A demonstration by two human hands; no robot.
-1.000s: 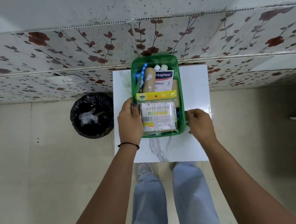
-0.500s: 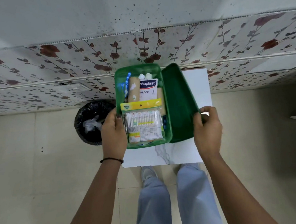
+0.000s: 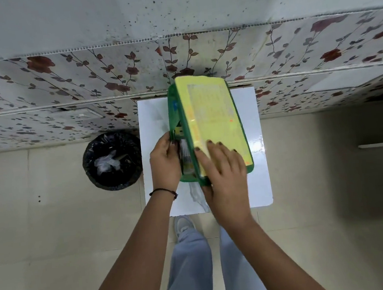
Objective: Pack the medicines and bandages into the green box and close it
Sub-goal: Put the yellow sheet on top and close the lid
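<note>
Only one camera was there, worn on the person's head. It looked forward and steeply down with a wide angle, quite near above the left hand and right hand at the white table, with the flowered wall across the top of the view

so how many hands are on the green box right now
2. The left hand grips the green box by its left wall, near the front. The right hand lies flat on the lid, at its near end. Neither is hidden.

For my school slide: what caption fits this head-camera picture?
Right hand rests on the half-shut yellow-labelled lid of the green box; left hand grips its side.
</note>
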